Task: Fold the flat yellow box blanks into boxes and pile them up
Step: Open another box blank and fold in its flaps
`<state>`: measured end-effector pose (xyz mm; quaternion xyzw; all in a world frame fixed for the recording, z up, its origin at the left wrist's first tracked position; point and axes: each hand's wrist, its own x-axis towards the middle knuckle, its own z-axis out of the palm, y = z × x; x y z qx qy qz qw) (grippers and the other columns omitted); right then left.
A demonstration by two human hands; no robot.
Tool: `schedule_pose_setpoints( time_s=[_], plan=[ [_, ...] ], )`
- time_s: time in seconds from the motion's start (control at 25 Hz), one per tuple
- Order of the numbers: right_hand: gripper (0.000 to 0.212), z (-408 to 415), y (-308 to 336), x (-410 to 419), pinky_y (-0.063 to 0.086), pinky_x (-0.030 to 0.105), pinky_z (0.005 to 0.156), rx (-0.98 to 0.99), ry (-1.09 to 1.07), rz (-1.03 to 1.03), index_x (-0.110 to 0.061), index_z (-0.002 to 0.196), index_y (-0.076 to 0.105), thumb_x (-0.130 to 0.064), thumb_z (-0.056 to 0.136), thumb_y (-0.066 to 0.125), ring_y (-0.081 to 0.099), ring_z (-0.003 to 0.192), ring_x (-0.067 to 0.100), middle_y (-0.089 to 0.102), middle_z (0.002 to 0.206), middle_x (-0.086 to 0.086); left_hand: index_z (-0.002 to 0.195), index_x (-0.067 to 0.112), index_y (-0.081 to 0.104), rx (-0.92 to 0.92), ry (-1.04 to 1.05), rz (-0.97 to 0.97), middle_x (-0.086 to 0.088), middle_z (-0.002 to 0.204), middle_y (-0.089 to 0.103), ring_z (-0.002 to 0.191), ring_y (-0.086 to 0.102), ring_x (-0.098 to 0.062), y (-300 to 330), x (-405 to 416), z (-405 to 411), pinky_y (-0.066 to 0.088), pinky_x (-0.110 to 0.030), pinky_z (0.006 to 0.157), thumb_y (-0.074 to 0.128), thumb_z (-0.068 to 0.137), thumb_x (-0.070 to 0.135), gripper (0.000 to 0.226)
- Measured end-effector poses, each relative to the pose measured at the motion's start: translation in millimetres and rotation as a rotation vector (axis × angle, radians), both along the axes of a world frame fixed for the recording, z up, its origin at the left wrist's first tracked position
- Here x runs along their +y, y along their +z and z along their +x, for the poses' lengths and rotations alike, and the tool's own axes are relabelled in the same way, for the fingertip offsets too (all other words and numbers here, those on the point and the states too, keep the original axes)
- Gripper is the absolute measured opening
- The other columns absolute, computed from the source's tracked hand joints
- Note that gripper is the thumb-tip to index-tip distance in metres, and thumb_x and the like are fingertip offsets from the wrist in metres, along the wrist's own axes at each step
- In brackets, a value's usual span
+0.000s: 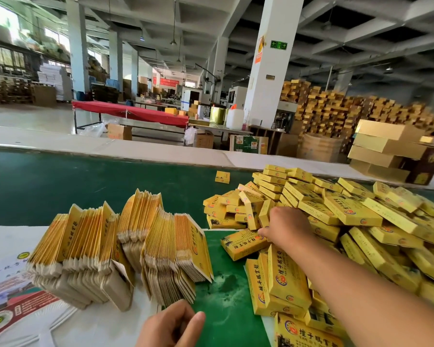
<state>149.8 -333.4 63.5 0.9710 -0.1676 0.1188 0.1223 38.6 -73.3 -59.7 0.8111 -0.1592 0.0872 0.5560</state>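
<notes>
two hands (287,225), one lone box (222,177)

Factory/warehouse floor: concrete pillars (269,58), bare beam ceiling w/ hanging lamps, green exit sign (278,45), long worktables (130,112), stacked cartons (336,108) along the far wall, machines at back.
</notes>
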Motion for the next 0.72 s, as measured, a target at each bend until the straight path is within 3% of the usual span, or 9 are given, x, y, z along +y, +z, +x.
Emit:
schedule_pose_setpoints(
  time_s=[0.16, 0.32, 0.4, 0.44, 0.52, 0.6, 0.72],
  plan=[
    [0.044, -3, 16, 16, 0.043, 0.029, 0.057, 0.035, 0.038, -0.015, -0.017, 0.100, 0.063, -0.057, 0.081, 0.067, 0.058, 0.079, 0.021, 0.058, 0.085, -0.002, 0.058, 0.018, 0.054, 0.021, -0.039, -0.017, 0.005, 0.048, 0.043, 0.046, 0.040, -0.004, 7, 3, -4, 0.030, -0.013, 0.049, 0.069, 0.083, 0.042, 0.038],
    [0.039, -21, 16, 57, 0.044, 0.027, 0.055, -0.101, 0.424, -0.053, -0.018, 0.089, 0.066, -0.055, 0.087, 0.055, 0.057, 0.072, 0.020, 0.055, 0.076, -0.003, 0.062, 0.010, 0.053, 0.011, -0.047, -0.051, 0.003, 0.048, 0.039, 0.046, 0.035, -0.004, 13, 5, -7, 0.026, -0.017, 0.048, 0.066, 0.088, 0.035, 0.038],
    [0.050, -31, 4, 83, 0.053, 0.033, 0.070, 0.001, 0.669, 0.105, -0.018, 0.105, 0.064, -0.062, 0.082, 0.056, 0.061, 0.090, 0.022, 0.062, 0.094, 0.000, 0.063, 0.008, 0.052, 0.010, -0.029, -0.079, 0.003, 0.049, 0.038, 0.047, 0.034, -0.005, 14, 6, -8, 0.026, -0.019, 0.049, 0.066, 0.089, 0.033, 0.038],
    [0.064, -35, -4, 95, 0.054, 0.037, 0.086, 0.116, 0.737, 0.184, -0.017, 0.123, 0.058, -0.064, 0.078, 0.059, 0.059, 0.107, 0.024, 0.062, 0.115, 0.003, 0.062, 0.009, 0.051, 0.012, -0.020, -0.088, 0.003, 0.049, 0.037, 0.048, 0.034, -0.006, 15, 7, -8, 0.026, -0.020, 0.049, 0.066, 0.089, 0.032, 0.038],
    [0.099, -36, -22, 111, 0.039, 0.041, 0.111, 0.322, 0.751, 0.226, -0.015, 0.151, 0.026, -0.061, 0.074, 0.069, 0.038, 0.139, 0.025, 0.037, 0.153, 0.005, 0.061, 0.010, 0.050, 0.013, -0.008, -0.098, 0.003, 0.048, 0.037, 0.047, 0.034, -0.006, 16, 8, -9, 0.026, -0.022, 0.049, 0.066, 0.088, 0.030, 0.038],
    [0.116, -31, -34, 116, 0.030, 0.040, 0.117, 0.381, 0.701, 0.250, -0.017, 0.156, 0.006, -0.057, 0.073, 0.076, 0.027, 0.146, 0.024, 0.022, 0.162, 0.003, 0.058, 0.013, 0.049, 0.006, 0.000, -0.108, 0.004, 0.046, 0.037, 0.047, 0.034, -0.005, 18, 8, -11, 0.025, -0.022, 0.048, 0.067, 0.087, 0.029, 0.038],
    [0.114, -26, -37, 109, 0.039, 0.040, 0.109, 0.403, 0.645, 0.352, -0.022, 0.156, 0.012, -0.054, 0.069, 0.080, 0.040, 0.138, 0.027, 0.036, 0.156, 0.003, 0.057, 0.014, 0.048, -0.007, 0.007, -0.112, 0.004, 0.047, 0.037, 0.046, 0.034, -0.004, 18, 8, -12, 0.025, -0.019, 0.047, 0.067, 0.088, 0.027, 0.038]
  ],
)
